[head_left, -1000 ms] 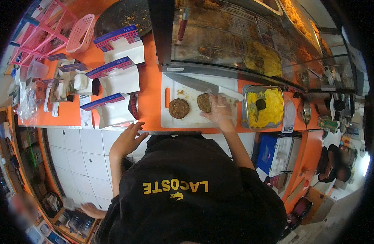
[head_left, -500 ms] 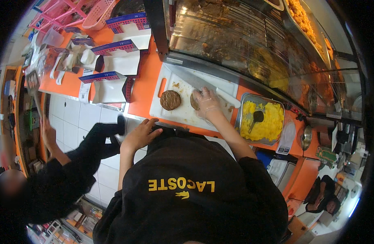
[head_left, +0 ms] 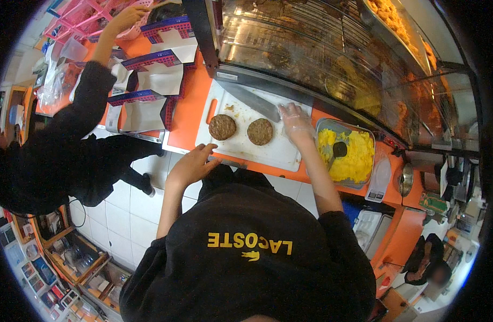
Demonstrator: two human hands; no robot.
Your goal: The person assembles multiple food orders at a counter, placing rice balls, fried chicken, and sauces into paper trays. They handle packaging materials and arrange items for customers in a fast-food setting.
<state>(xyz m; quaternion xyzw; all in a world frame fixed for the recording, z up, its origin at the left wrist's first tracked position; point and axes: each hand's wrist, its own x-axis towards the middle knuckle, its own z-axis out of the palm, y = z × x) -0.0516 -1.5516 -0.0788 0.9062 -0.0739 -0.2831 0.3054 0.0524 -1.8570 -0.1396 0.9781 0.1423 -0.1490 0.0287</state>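
Knife (head_left: 250,101) long, grey, broad-bladed

Left of the right hand (head_left: 296,121): grey knife blade (head_left: 253,102), brown patties (head_left: 260,132); below it: white cutting board (head_left: 281,154), orange worktop (head_left: 190,119); right: yellow food (head_left: 359,153). Left of the left hand (head_left: 191,167): blue carton flaps (head_left: 150,60) gridded pink.

The right hand (head_left: 296,123) hides the handle of the knife (head_left: 250,101); whether it grips cannot be told. A co-worker (head_left: 48,161) is cut off at the left rim, the orange food (head_left: 395,26) at the top edge. A distant person's head (head_left: 438,276) is blurred.
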